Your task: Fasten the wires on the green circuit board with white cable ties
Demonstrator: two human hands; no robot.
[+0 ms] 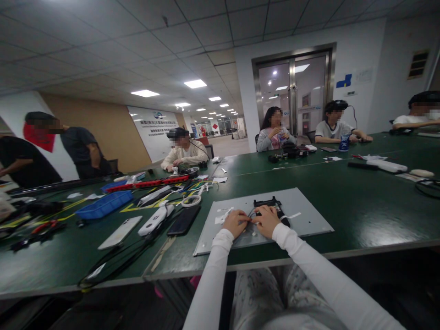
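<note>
A flat light-grey panel lies on the green table in front of me. On its far half rests a black plastic device with a grey cable running from it. My left hand is closed at the cable, its fingertips pinched together. Close beside it my right hand also pinches the cable, partly covering the black device. Small white scraps and tape lie on the panel around both hands. The exact spot gripped is too small to make out.
Left of the panel lie a black phone, a white power strip, a white phone, a roll of tape and a blue tray. Loose cables hang near the front edge. Several people sit or stand around the table.
</note>
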